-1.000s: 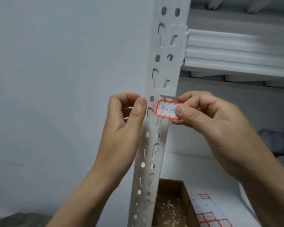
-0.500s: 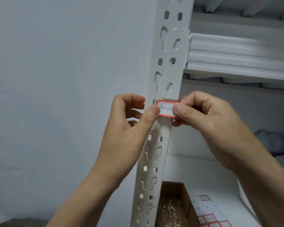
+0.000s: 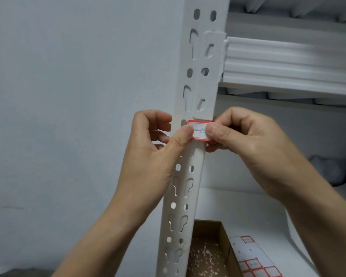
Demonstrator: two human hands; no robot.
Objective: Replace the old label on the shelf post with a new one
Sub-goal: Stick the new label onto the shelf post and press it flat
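Observation:
A white label with a red border and blue handwriting [image 3: 199, 131] lies across the front of the white slotted shelf post [image 3: 198, 80], just under the beam bracket. My left hand [image 3: 154, 156] presses its thumb on the label's left end, with its fingers curled behind the post. My right hand [image 3: 248, 144] pinches the label's right end, thumb in front and fingers curled behind the post's edge. Both thumbs cover part of the writing.
A white ribbed shelf beam [image 3: 288, 62] joins the post at the upper right. On the lower white shelf board [image 3: 238, 212] stand an open cardboard box [image 3: 224, 234] holding paper scraps and a sheet of red-bordered labels [image 3: 250, 254]. A plain wall fills the left.
My right hand has brought the label leftward onto the post's front. My left thumb has slid right onto the label's left end, and both thumbs now press it flat.

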